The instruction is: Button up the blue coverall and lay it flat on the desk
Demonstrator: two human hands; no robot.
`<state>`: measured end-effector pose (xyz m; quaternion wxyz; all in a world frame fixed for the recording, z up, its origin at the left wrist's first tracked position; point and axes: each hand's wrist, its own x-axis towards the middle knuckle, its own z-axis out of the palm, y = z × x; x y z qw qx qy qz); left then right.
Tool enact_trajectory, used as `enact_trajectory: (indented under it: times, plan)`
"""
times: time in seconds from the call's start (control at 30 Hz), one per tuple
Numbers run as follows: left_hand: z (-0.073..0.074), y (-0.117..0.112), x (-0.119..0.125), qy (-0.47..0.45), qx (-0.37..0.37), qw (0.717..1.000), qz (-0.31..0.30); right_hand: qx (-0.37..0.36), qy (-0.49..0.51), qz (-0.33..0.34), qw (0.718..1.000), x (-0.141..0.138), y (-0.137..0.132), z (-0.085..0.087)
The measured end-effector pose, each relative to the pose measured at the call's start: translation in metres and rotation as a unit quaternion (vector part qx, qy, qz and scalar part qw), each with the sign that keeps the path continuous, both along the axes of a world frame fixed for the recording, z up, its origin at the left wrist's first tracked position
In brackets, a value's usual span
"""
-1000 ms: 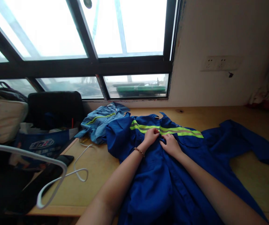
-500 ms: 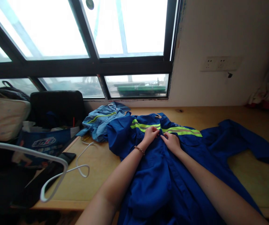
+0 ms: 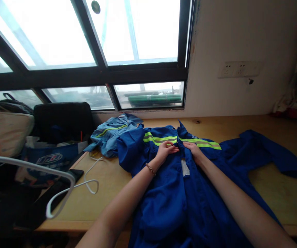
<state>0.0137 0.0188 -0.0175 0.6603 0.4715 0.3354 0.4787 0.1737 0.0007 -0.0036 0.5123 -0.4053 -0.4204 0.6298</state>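
A dark blue work garment (image 3: 161, 193) with yellow-green and grey reflective stripes across the chest lies spread over the table, its front toward me. My left hand (image 3: 166, 151) is at the front opening just under the stripe, fingers curled in on the fabric edge. On the other side of the opening, my right hand (image 3: 193, 151) pinches the front placket and holds it to the right. Between the two edges a whitish patch (image 3: 185, 167) shows inside the garment. The fingertips partly hide what is gripped at the placket.
A lighter blue garment (image 3: 116, 129) lies crumpled at the back left of the wooden table (image 3: 104, 203). A white cable (image 3: 93, 186) and a dark phone-like object (image 3: 74, 174) are near the left edge. Bags (image 3: 47, 162) stand beyond it. A window and a wall socket (image 3: 237, 69) are behind.
The front opening has parted, and the whitish patch has come into view. My right hand has moved slightly right with the placket edge; the collar's right side now stands up.
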Motion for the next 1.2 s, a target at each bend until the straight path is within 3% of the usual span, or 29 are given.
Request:
enact_trajectory:
  times: [0.17,0.4,0.5,0.6,0.7,0.83,1.2]
  plan:
    - [-0.001,-0.001,-0.003,-0.001,-0.002,1.0,0.005,-0.012,0.0,0.045,0.999,0.002,-0.001,0.003]
    - [-0.003,0.001,0.0,0.046,-0.002,0.999,0.028,0.023,-0.057,0.1,0.993,-0.001,-0.002,0.007]
    - [-0.003,0.001,-0.001,0.06,0.002,0.998,0.027,0.066,-0.127,0.07,0.987,-0.005,-0.004,0.002]
    - [-0.003,0.0,-0.002,0.064,0.005,0.997,0.037,0.137,-0.234,0.003,0.963,-0.008,-0.004,-0.003]
    - [-0.002,-0.001,-0.002,0.056,0.008,0.998,0.037,0.207,-0.326,-0.06,0.92,-0.012,-0.007,-0.004]
    - [-0.001,-0.001,-0.003,0.037,0.004,0.998,0.041,0.305,-0.375,-0.111,0.868,-0.017,-0.014,0.0]
    - [-0.001,-0.002,-0.004,0.037,-0.003,0.998,0.046,0.363,-0.407,-0.102,0.832,-0.016,-0.017,0.002]
